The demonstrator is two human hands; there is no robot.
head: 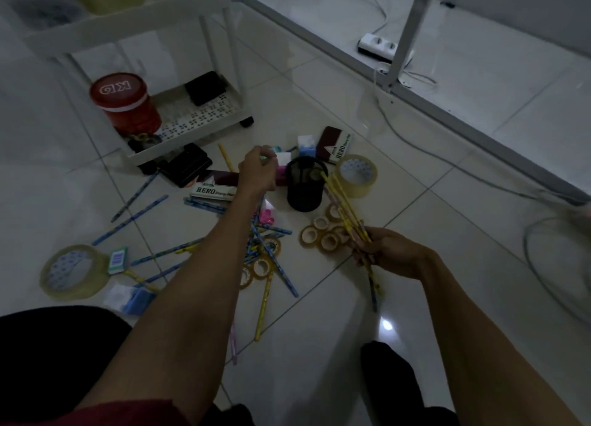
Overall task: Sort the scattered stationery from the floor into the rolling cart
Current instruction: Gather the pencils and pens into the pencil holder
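My right hand [388, 253] grips a bundle of yellow pencils [343, 203] whose tips point up toward the black mesh pen cup [305, 184]. My left hand [257, 170] hovers just left of the cup with its fingers curled around something small and pale; I cannot make out what. Blue and yellow pencils [268, 253] lie scattered on the tiled floor under my left forearm. Small tape rolls [323, 237] sit beside my right hand. The white rolling cart [195, 131] stands at the upper left.
Two large tape rolls [75, 272] [356, 174], two HERO stamp pad boxes [216, 187] [335, 144], erasers and a black pad lie on the floor. A red tub [123, 102] sits in the cart's bottom tray. A white frame, cables and a power strip [382, 47] run along the right.
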